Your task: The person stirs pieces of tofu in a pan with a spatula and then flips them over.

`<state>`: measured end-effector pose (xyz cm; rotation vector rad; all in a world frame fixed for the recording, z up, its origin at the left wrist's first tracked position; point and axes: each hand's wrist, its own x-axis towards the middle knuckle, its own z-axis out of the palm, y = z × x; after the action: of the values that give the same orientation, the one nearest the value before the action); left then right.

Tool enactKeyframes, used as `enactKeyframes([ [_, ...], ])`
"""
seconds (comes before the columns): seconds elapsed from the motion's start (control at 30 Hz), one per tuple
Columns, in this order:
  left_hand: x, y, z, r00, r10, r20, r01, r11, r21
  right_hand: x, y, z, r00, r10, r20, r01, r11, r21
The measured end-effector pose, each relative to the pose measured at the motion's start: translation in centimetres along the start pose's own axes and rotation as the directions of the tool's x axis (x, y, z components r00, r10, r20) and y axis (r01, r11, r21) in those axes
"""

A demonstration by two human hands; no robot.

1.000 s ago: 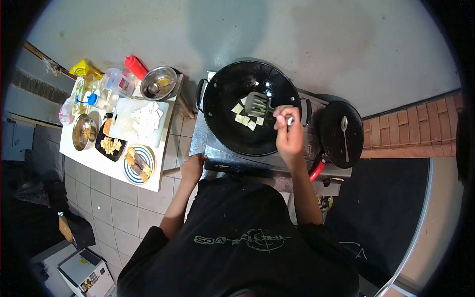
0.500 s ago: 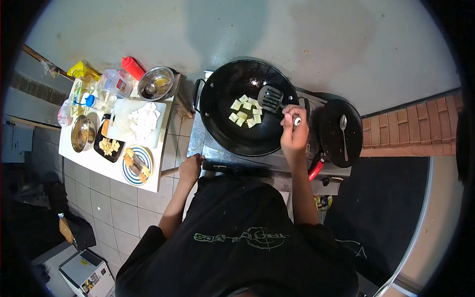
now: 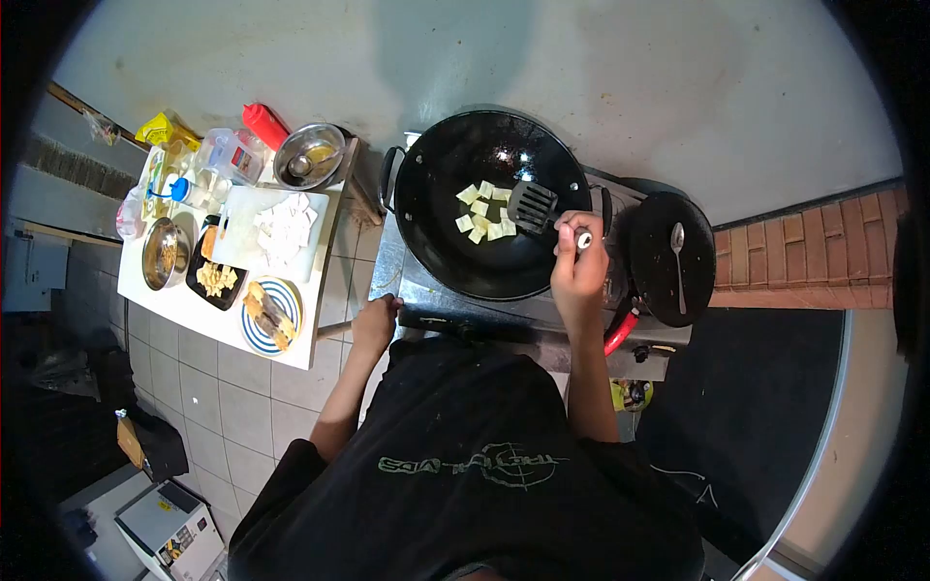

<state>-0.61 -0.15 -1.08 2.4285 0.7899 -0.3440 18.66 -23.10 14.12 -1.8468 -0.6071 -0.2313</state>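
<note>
My right hand [image 3: 579, 259] is closed around the handle of a black slotted spatula [image 3: 533, 206]. The spatula's head is inside a large black wok [image 3: 446, 261], at the right side of several pale cubes [image 3: 477, 221] that look like tofu. These cubes lie loosely grouped near the wok's middle, beside a shiny wet patch. At the front left corner of the metal stove [image 3: 389, 276], my left hand [image 3: 377, 321] has its fingers curled over the edge.
Right of the wok, a spoon [image 3: 678, 266] lies on a black pan [image 3: 659, 232] with a red handle. On the white table [image 3: 145, 290] at left are a cutting board [image 3: 232, 242] with white pieces, a striped plate [image 3: 254, 334], a steel bowl [image 3: 334, 140] and a red bottle [image 3: 263, 124].
The spatula's head has moved slightly toward me, down along the right side of the cubes. A few cubes have shifted a little. My left hand stays at the stove's corner.
</note>
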Motion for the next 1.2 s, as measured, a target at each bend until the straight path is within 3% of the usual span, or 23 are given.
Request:
enactKeyframes([
  [0.07, 0.2, -0.3, 0.3, 1.0, 0.01, 0.002, -0.01, 1.0, 0.005, -0.2, -0.3, 0.3, 0.998, 0.017, 0.059, -0.016, 1.0, -0.016],
  [0.17, 0.4, -0.6, 0.4, 1.0, 0.006, 0.025, -0.006, 1.0, 0.003, -0.1, -0.5, 0.7, 0.998, 0.003, 0.062, -0.012, 0.99, 0.14],
  [0.47, 0.2, -0.2, -0.1, 1.0, 0.025, 0.007, -0.025, 0.999, 0.026, -0.4, 0.1, -0.5, 0.987, -0.086, 0.138, 0.08, 0.996, 0.05],
  [0.63, 0.1, 0.1, -0.5, 1.0, 0.01, 0.024, -0.011, 1.0, 0.026, -0.5, 0.1, -0.4, 0.994, -0.029, 0.108, 0.025, 0.999, 0.033],
  [0.8, 0.1, -0.1, -0.2, 1.0, 0.017, 0.014, -0.017, 1.0, 0.01, -0.4, 0.4, 0.5, 1.0, -0.019, 0.004, 0.018, 0.99, 0.14],
  [0.97, 0.0, 0.0, -0.2, 1.0, 0.013, -0.019, -0.013, 1.0, -0.016, 0.0, 0.6, 1.4, 0.991, -0.087, 0.099, 0.078, 0.993, 0.087],
  [1.03, -0.1, 0.1, -0.4, 1.0, 0.018, 0.002, -0.018, 1.0, 0.008, -0.1, 0.8, 1.7, 0.995, -0.042, 0.096, 0.02, 0.977, 0.213],
  [1.17, -0.1, 0.2, -0.4, 1.0, 0.017, -0.008, -0.016, 1.0, 0.026, 0.4, 1.2, 1.9, 0.997, -0.041, 0.071, 0.023, 0.974, 0.227],
  [1.2, 0.0, 0.1, -0.5, 1.0, 0.016, 0.008, -0.016, 1.0, 0.009, 0.8, 1.3, 2.0, 0.993, -0.097, 0.062, 0.085, 0.981, 0.172],
])
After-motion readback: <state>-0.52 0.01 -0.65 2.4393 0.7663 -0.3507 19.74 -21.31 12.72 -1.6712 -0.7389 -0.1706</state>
